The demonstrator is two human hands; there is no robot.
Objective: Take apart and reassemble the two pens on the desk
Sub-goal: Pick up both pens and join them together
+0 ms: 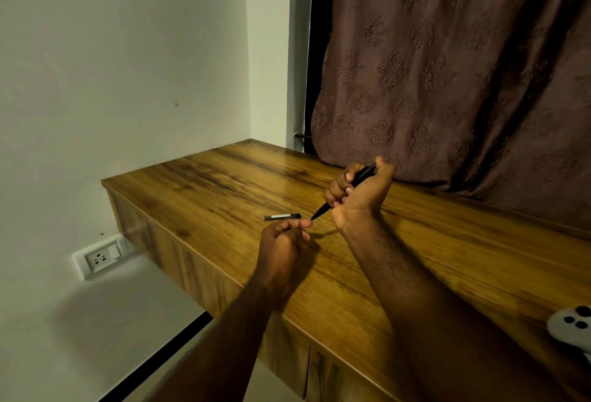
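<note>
My right hand [361, 196] is closed around a black pen [359, 177] that slants from upper right to lower left, its pointed tip [318, 214] sticking out below my fist. My left hand [281, 248] hovers just left of that tip, fingers curled, with the index finger and thumb pinched near the tip; whether a small part sits between them is too small to tell. A second black pen [283, 216] lies flat on the wooden desk [224, 184], just beyond my left hand and untouched.
A brown patterned curtain [447, 65] hangs over the desk's far right edge. A white controller [572, 328] rests at the desk's near right. The white wall [112, 65] stands on the left, with a power socket [100, 257] below desk level.
</note>
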